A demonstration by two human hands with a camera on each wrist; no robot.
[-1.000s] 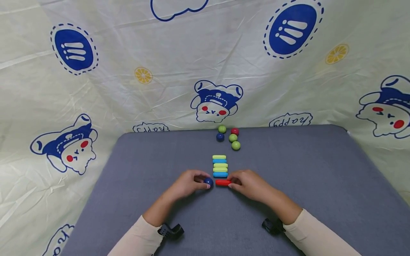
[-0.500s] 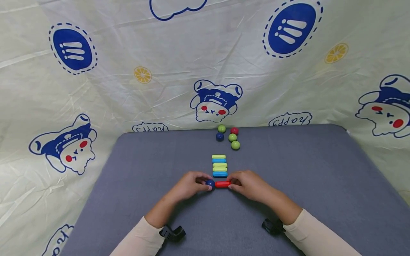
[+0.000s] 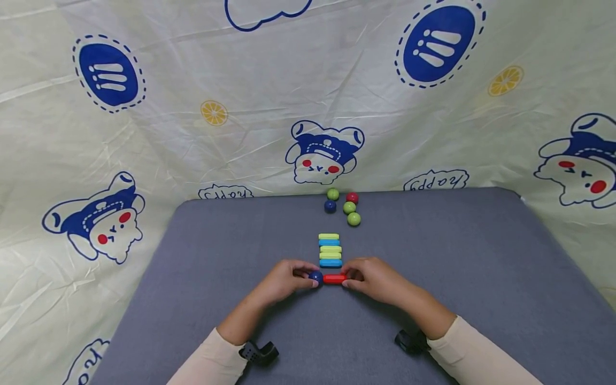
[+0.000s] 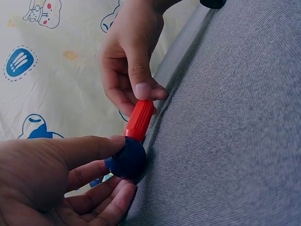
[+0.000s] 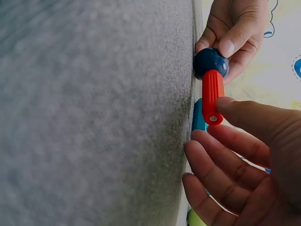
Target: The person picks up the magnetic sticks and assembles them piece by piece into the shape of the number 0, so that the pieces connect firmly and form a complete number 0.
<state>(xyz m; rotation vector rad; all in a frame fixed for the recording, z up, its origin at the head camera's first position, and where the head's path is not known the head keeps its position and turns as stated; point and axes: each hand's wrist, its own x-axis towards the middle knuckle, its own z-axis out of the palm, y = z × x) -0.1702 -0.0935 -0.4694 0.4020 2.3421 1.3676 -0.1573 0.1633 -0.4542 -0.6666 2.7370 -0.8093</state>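
Note:
In the head view my left hand (image 3: 286,280) pinches a dark blue ball (image 3: 315,276) between thumb and fingers. A short red rod (image 3: 334,279) with ridged sides is pinched at its right end by my right hand (image 3: 372,277). The rod's left end meets the ball, as the left wrist view shows with the ball (image 4: 127,159) against the red rod (image 4: 139,121). A small silvery disc sits in the rod's free end (image 5: 213,118) in the right wrist view. Both pieces are low over the grey table.
Just beyond the hands lies a column of several yellow-green and blue rods (image 3: 330,250). Farther back sit several balls: green (image 3: 353,218), red (image 3: 352,198) and dark blue (image 3: 330,206). A printed cloth (image 3: 260,133) hangs behind the grey table (image 3: 231,230).
My left hand has moved slightly right, bringing the blue ball up against the red rod's end and closing the gap. The rod has shifted slightly toward me.

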